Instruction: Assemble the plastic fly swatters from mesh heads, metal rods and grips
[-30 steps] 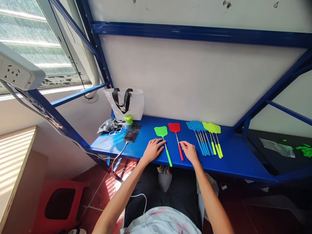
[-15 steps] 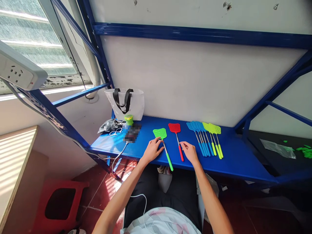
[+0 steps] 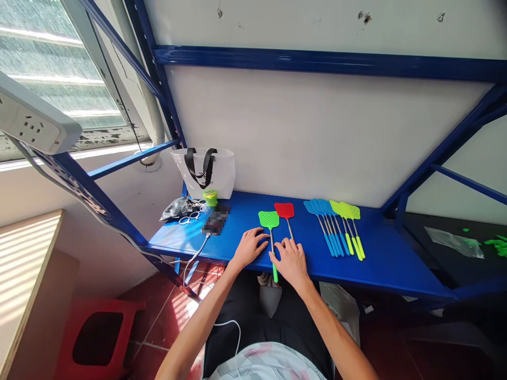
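Left hand (image 3: pixel 249 248) and right hand (image 3: pixel 291 262), both spread, flank the green fly swatter (image 3: pixel 269 219).

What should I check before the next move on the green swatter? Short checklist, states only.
1. The green fly swatter lies flat on the blue shelf: ok.
2. Its head is clear of the red fly swatter: not ok, they touch or overlap.
3. The right hand grips the green handle: cannot tell, fingers rest against it.
4. The left hand is beside the green shaft: ok.
5. The blue fly swatters and yellow-green fly swatters are apart from both hands: ok.
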Tool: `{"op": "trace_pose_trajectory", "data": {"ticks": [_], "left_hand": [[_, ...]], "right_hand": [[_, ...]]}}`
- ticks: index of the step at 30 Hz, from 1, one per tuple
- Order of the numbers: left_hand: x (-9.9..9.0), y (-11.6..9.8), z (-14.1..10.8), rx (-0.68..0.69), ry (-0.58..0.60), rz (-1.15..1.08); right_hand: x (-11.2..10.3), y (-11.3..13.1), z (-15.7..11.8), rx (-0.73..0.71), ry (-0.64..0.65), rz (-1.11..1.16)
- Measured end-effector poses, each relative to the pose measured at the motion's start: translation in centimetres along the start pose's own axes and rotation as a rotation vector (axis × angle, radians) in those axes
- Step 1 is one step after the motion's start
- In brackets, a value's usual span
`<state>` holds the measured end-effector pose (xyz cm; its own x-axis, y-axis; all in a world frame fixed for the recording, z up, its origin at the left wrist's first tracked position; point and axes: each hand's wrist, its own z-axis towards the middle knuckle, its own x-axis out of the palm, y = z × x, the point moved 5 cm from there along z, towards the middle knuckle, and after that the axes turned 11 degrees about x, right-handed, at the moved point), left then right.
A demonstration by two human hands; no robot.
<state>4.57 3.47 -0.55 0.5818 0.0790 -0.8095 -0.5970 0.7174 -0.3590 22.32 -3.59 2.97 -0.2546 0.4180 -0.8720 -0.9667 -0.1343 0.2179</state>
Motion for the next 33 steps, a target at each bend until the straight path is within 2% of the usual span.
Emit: {"op": "trace_pose_trajectory", "data": {"ticks": [6,14,21,24,29,33], "left_hand": [[0.5,0.2,0.1,0.013,0.007,0.037],[0.7,0.3,-0.1,0.014,-0.007,0.046],[0.6,0.6,0.0,-0.024,-0.004,0.025],[-0.5,0.3,0.5,-0.067,-0.031,-0.191],[-2.4,-0.7,1.4,-0.223,-0.205,-0.762],[-3.2,-2.4,1.7,-0.262,-0.259,-0.937]], "right_hand": [[1.4,-0.7,-0.2,0.02,0.039,-0.015],[2.2,-0.7,-0.2,0.047,-0.002,-0.042],[2.4,-1.2,0.6,0.027,-0.011,0.091],[1.6,-1.1,0.8,0.014,-0.007,0.195],[-1.1,-0.6,1.2,-0.013,0.025,0.425],[-3.3,-0.6,1.5,0.008,0.061,0.579]]}}
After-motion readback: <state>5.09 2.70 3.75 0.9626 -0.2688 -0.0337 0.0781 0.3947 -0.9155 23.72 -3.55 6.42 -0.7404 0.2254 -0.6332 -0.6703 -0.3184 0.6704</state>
